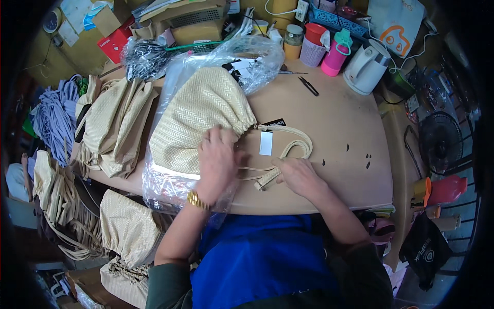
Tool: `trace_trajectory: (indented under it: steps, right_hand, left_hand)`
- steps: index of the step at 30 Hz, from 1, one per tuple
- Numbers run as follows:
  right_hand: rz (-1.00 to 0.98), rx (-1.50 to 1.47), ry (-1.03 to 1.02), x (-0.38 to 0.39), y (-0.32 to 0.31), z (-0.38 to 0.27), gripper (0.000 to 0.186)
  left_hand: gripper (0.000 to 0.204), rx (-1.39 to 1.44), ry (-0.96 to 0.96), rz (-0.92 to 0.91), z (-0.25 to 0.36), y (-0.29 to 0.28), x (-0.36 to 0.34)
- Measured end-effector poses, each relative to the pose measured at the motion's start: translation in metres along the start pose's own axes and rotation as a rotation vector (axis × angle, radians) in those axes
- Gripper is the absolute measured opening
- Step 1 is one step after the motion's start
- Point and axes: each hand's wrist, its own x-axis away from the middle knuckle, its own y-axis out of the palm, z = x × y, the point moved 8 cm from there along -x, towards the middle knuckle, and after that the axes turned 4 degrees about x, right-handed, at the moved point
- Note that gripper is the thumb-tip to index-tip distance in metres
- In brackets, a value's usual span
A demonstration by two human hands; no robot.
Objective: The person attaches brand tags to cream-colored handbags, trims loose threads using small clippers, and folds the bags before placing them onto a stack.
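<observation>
A cream woven drawstring bag [198,110] lies on the table with its gathered mouth toward the right. My left hand [217,157] rests over the bag's near right side, fingers apart and thumb slightly blurred. Its gold watch [197,200] shows at the wrist. Farther right, my right hand [298,175] is closed on the bag's cream strap [303,141], which loops around above the fingers. One strap end points toward the front edge. Next to the bag's mouth lie a white tag [265,143] and a black tag [274,124]. Clear plastic [164,190] sits under the bag.
Stacked cream bags [116,121] and lilac cords [55,116] crowd the left. Black thread snips [309,86] lie behind the strap. A white kettle [366,67], a pink bottle [337,54] and a jar [293,41] line the back. A fan [441,139] stands right.
</observation>
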Motion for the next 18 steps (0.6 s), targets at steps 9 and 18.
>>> trace_trajectory:
  steps: [9, 18]
  right_hand:
    - [0.407, 0.209, -0.288, 0.032, -0.015, -0.043, 0.019]
    - [0.570, 0.057, -0.813, -0.031, -0.092, -0.108, 0.023]
  left_hand:
    - [0.020, 0.130, -0.038, 0.030, -0.062, 0.024, -0.015]
    - [0.014, 0.056, 0.291, 0.374, 0.019, -0.102, -0.020]
